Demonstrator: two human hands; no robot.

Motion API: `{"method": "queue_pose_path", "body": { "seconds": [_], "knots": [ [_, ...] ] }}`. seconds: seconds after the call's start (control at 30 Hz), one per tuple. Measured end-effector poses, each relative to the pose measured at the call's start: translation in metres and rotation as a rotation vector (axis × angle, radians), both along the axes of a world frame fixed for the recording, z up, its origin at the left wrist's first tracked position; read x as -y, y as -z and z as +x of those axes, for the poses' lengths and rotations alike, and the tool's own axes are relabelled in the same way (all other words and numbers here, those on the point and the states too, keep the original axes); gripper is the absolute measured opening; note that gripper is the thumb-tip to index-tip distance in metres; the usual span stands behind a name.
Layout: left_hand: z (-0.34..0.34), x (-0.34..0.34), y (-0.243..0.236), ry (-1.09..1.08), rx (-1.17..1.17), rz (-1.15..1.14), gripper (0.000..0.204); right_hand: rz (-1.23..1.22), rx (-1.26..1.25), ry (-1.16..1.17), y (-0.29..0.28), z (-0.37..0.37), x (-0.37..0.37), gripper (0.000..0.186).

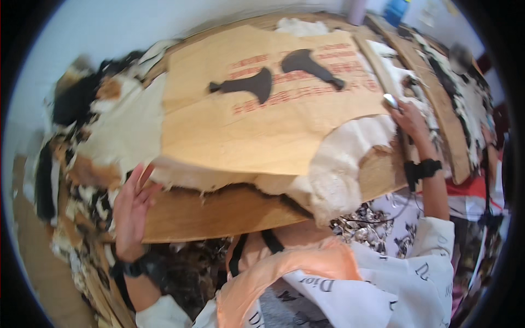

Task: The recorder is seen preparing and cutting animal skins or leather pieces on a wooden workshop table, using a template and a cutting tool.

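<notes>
A large sheet of brown paper (pixel 213 131) with red print lies across the pale skin side of a hide (pixel 117 134). On the paper lie two flat, dark, axe-shaped pieces (pixel 254 85), (pixel 311 68) with flared ends. My left hand (pixel 131 208) is at the near left corner of the paper, fingers stretched and apart, with nothing seen in it. By the paper's right edge, my right hand (pixel 410 117) is closed round a small shiny metal tool (pixel 390 101); its kind is not clear. Below that hand, a cream hide edge (pixel 344 164) curls over the board.
Under the hide is a curved wooden board (pixel 219 218). Black, white and brown fur scraps (pixel 87 104) crowd the left side. Long wooden planks (pixel 437 104) and more fur lie to the right. A blue container (pixel 396 12) stands at the back right. Cuttings (pixel 372 221) lie below the board.
</notes>
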State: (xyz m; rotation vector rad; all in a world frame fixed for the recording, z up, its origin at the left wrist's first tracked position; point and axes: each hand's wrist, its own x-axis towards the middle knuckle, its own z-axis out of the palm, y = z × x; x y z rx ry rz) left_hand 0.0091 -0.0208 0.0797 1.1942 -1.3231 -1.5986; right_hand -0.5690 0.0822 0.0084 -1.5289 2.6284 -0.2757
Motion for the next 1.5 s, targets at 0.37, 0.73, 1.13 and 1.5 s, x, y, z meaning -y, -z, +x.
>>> {"method": "queue_pose_path", "body": {
  "seconds": [0.37,0.73,1.13,1.5],
  "knots": [
    [0.036,-0.001,0.056,0.217,0.652,0.267,0.015,-0.068,-0.036,0.17,0.013,-0.015,-0.004,0.043],
    [0.03,0.158,0.063,-0.007,0.501,-0.137,0.024,-0.227,-0.241,0.061,-0.024,0.078,0.008,0.04],
    [-0.011,0.208,0.076,0.24,0.534,0.108,0.03,-0.326,0.018,-0.148,-0.042,0.218,0.065,0.04],
    [-0.01,0.197,0.105,0.088,0.738,-0.471,0.027,-0.268,-0.025,-0.19,-0.038,0.228,0.058,0.04]
  ]
}}
